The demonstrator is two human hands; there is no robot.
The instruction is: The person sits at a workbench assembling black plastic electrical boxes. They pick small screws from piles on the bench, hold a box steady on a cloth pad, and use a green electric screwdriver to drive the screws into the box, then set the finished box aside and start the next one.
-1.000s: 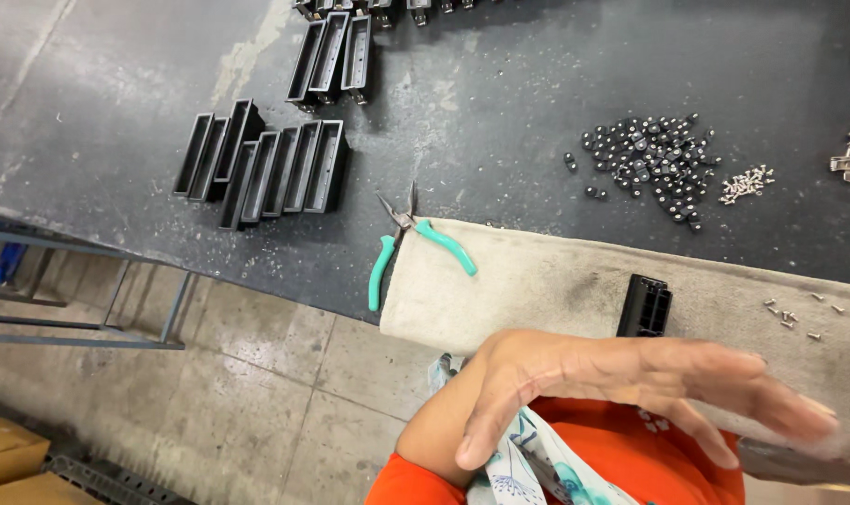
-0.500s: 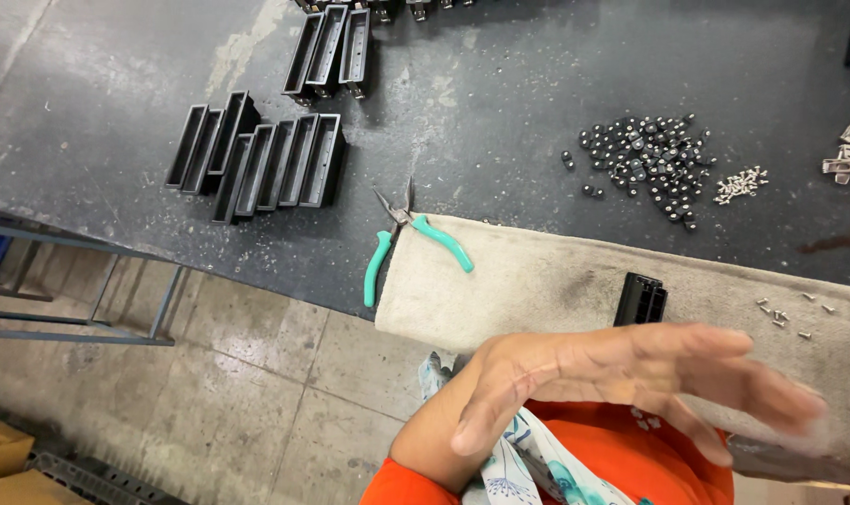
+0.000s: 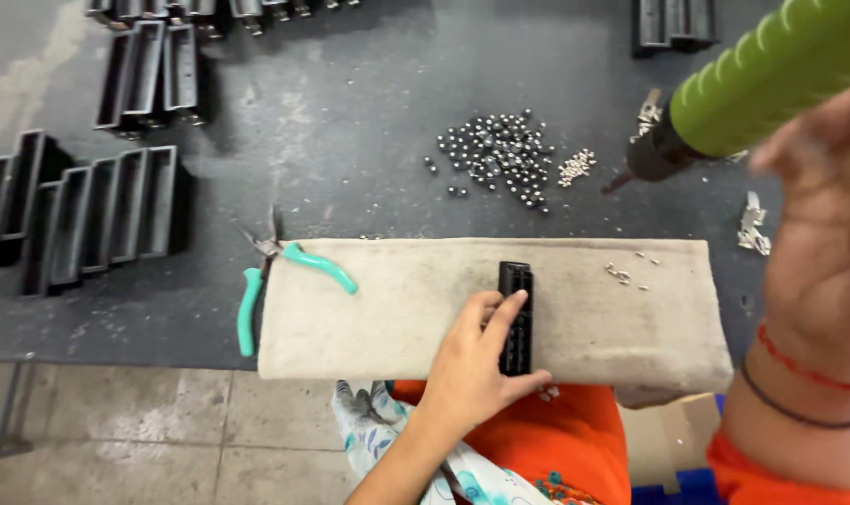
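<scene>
My left hand (image 3: 476, 367) rests on a small black rectangular part (image 3: 517, 279), fingers on its left side and thumb at its near end, pressing it onto a beige cloth pad (image 3: 397, 309). Close to the camera at the right, my right hand (image 3: 818, 252) is raised and blurred. It grips a screwdriver with a ribbed green handle (image 3: 771, 79). The dark shaft end (image 3: 654, 154) points down-left above the table, well apart from the black part.
Teal-handled pliers (image 3: 289, 266) lie at the pad's left corner. A pile of steel balls (image 3: 498, 154) and small screws (image 3: 576, 166) sit behind the pad, with loose screws (image 3: 624, 273) on it. Black channel parts (image 3: 93, 220) stand at left and along the back (image 3: 149, 70). Metal clips (image 3: 752, 229) lie at right.
The view has shifted right and closer. My left hand has dropped from hovering in the air onto the black part. My right hand with the green screwdriver has come into view.
</scene>
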